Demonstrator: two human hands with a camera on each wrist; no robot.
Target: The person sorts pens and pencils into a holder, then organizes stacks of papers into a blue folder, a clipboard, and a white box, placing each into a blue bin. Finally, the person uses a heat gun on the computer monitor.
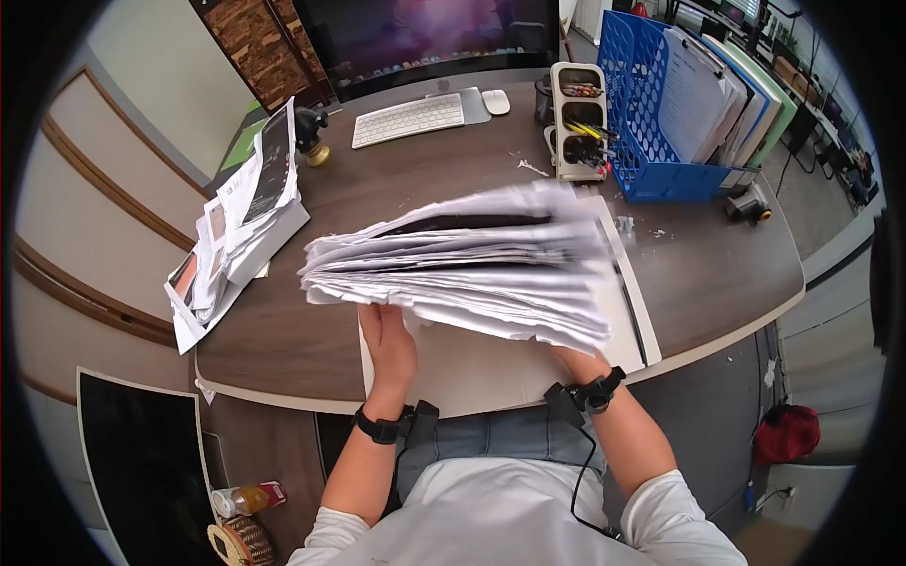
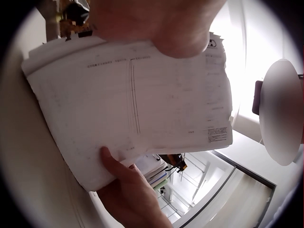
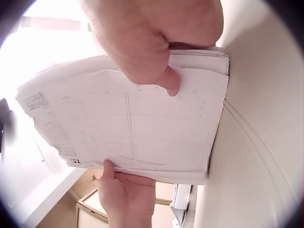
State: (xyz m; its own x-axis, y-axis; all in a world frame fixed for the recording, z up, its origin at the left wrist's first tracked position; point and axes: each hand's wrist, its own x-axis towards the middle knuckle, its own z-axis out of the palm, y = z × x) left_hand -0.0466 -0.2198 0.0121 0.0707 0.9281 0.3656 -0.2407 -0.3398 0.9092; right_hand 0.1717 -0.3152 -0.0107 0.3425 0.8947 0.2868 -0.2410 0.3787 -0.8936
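Note:
A thick stack of white papers (image 1: 462, 283) stands on edge between my two hands, its sheets fanned apart along the top. My left hand (image 1: 387, 344) grips its left side from below, and my right hand (image 1: 580, 361) holds the right side. Both thumbs press the near face, as the right wrist view shows with the right hand (image 3: 147, 42) above and the left hand (image 3: 124, 197) below. Faint print and a double line mark that front sheet (image 2: 118, 104). Beneath the stack lies a flat beige folder (image 1: 462, 373), partly hidden. The fingers behind the papers are mostly out of sight.
A messy paper pile (image 1: 236, 212) leans at the left desk edge. Behind the stack are a keyboard (image 1: 411, 121), a mouse (image 1: 495, 101) and a monitor (image 1: 425, 42). At the right stand a pen organizer (image 1: 569, 118), a blue file holder (image 1: 651, 174) and a tape dispenser (image 1: 748, 204).

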